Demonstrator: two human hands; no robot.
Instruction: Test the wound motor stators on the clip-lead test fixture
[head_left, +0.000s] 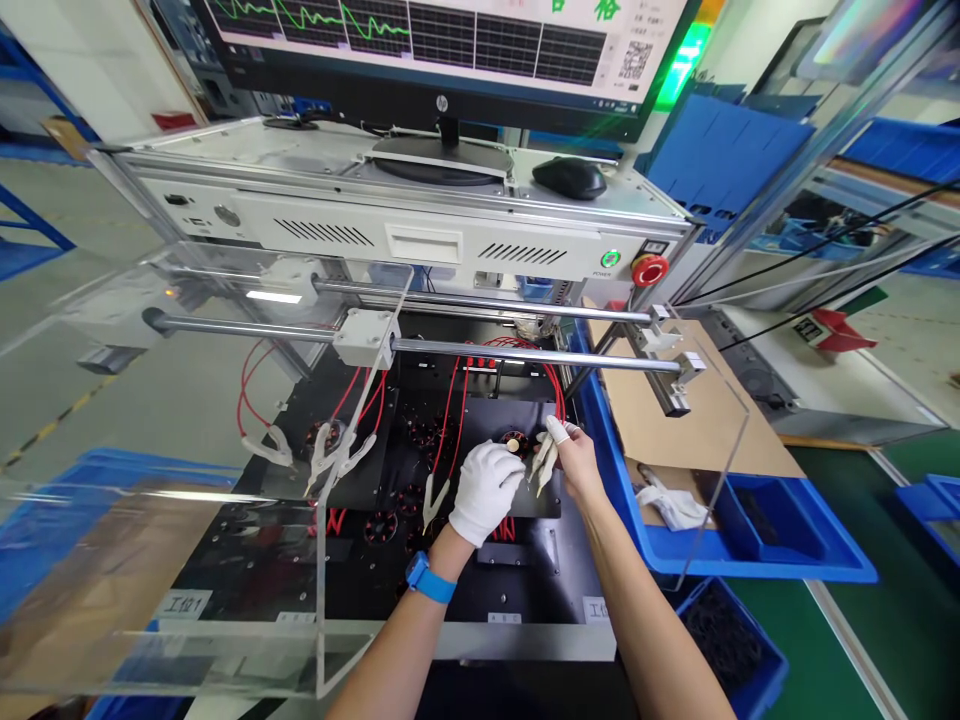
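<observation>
My left hand [486,490], in a white glove with a blue wristband, is curled over a small round motor part [514,443] on the black test fixture [517,580]. My right hand [574,455], bare with white finger cots, pinches a white clip [544,462] on a red wire right beside that part. More white clips [334,455] on red wires lie to the left, among several small round motor parts [382,525] set in the fixture.
A clear acrylic guard [225,500] stands at the left and front. Two steel rails [487,350] cross above the fixture. Behind them are a white machine housing with a red stop button [649,269], a monitor and a mouse. Blue bins [757,545] and cardboard lie to the right.
</observation>
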